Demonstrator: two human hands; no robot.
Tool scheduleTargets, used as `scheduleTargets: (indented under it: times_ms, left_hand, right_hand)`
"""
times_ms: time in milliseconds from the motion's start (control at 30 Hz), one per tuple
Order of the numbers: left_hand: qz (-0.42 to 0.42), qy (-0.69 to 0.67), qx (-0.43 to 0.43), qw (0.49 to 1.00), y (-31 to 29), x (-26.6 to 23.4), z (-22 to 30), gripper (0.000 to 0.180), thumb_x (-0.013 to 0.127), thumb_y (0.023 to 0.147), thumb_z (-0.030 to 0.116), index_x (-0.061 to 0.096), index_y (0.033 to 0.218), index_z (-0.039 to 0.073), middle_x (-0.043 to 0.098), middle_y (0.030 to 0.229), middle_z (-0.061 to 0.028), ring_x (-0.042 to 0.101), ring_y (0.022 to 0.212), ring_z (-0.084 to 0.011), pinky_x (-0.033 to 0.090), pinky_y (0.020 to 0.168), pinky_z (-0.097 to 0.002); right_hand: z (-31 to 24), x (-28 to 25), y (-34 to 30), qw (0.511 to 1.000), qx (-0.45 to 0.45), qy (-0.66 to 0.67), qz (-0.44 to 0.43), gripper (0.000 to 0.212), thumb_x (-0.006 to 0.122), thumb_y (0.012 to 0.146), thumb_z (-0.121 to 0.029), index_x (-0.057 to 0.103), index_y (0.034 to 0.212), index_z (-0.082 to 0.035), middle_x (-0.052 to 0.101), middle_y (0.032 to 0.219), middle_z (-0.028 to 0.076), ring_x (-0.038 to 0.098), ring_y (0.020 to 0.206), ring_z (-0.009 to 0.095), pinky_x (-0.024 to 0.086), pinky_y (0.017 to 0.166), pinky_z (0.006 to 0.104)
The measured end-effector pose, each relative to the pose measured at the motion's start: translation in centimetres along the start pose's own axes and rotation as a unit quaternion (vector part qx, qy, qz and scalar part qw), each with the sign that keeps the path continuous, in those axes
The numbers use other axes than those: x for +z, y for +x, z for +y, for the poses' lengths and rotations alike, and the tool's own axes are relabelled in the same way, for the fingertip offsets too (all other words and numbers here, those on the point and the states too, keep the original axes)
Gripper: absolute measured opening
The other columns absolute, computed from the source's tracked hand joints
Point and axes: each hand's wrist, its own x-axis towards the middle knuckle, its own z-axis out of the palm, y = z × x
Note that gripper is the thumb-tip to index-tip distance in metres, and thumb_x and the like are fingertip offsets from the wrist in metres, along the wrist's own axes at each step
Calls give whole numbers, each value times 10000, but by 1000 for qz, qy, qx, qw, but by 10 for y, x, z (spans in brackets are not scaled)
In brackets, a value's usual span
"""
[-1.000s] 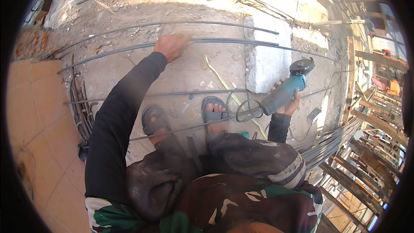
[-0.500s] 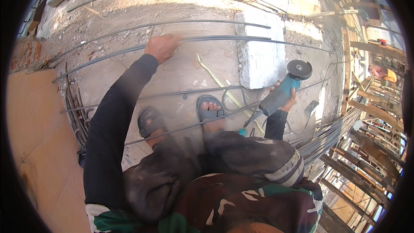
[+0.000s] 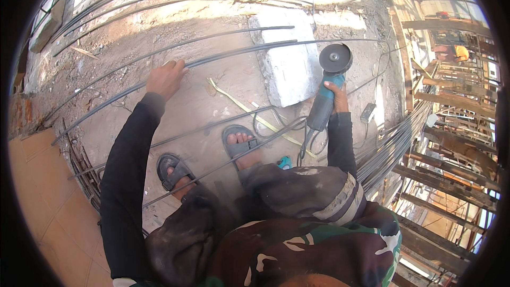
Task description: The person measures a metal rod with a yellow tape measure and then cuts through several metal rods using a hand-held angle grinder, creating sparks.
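My left hand (image 3: 166, 78) is closed around a pair of long steel rebars (image 3: 234, 55) lying side by side, left of where they cross a pale concrete block (image 3: 289, 69). In my right hand (image 3: 338, 95) is a teal and dark angle grinder (image 3: 320, 107), gripped by its body, thumb near the head. Its dark cutting disc (image 3: 336, 58) faces up, just right of the block and near a thin rebar that runs on past it. Another rebar (image 3: 207, 34) ends on the block, farther away. Whether the disc spins I cannot tell.
Loose rebars (image 3: 212, 118) cross the ground by my sandalled feet (image 3: 240, 143). A yellowish strip (image 3: 228, 93) and the power cord (image 3: 305, 149) lie near them. A rebar bundle (image 3: 390, 146) and wooden scaffolding (image 3: 451, 106) stand right; another person (image 3: 458, 53) is far off. Orange tiles (image 3: 42, 180) lie left.
The grinder has swung upright, its disc now beside the block's far right part. My left hand sits farther left along the rebars. The whole view has shifted a little.
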Motion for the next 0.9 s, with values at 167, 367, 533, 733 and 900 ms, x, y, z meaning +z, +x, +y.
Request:
scheduleTargets:
  times_ms: [167, 367, 533, 733, 900]
  left_hand:
    - [14, -16, 0, 1000, 2, 4, -1, 223, 540, 940, 325, 527, 928, 103, 613, 801, -79, 642, 720, -308, 503, 595, -420]
    - [9, -10, -10, 1000, 2, 8, -4, 252, 552, 932, 349, 528, 915, 99, 625, 798, -83, 647, 720, -306, 500, 586, -418]
    - [4, -17, 1, 1000, 2, 9, -5, 237, 573, 929, 291, 485, 903, 72, 619, 825, -126, 647, 719, -336, 508, 571, -429]
    - [13, -28, -2, 1000, 1, 9, -6, 256, 580, 927, 306, 489, 886, 70, 613, 806, -125, 645, 699, -333, 508, 557, -418]
    - [27, -34, 4, 999, 2, 7, -4, 267, 581, 928, 312, 488, 870, 69, 611, 794, -119, 644, 686, -331, 509, 544, -411]
  right_hand:
    - [-47, 4, 41, 974, -31, -218, -46, 682, 762, 718, -135, 372, 1265, -21, 580, 972, 152, 638, 755, 237, 561, 628, 354]
    - [-77, 24, 72, 934, -24, -346, -86, 851, 788, 678, -212, 326, 1355, 14, 579, 1068, 166, 611, 925, 246, 530, 794, 353]
    - [-97, 30, 95, 859, -71, -494, -115, 984, 791, 640, -331, 303, 1404, 49, 571, 1174, 228, 587, 1048, 301, 473, 915, 354]
    - [-108, 50, 88, 820, -44, -558, -121, 1069, 794, 626, -363, 244, 1440, 60, 571, 1190, 243, 587, 1058, 314, 463, 928, 344]
    - [-105, 46, 93, 834, -38, -530, -149, 1015, 791, 650, -308, 254, 1436, 44, 585, 1153, 210, 589, 1024, 280, 471, 909, 343]
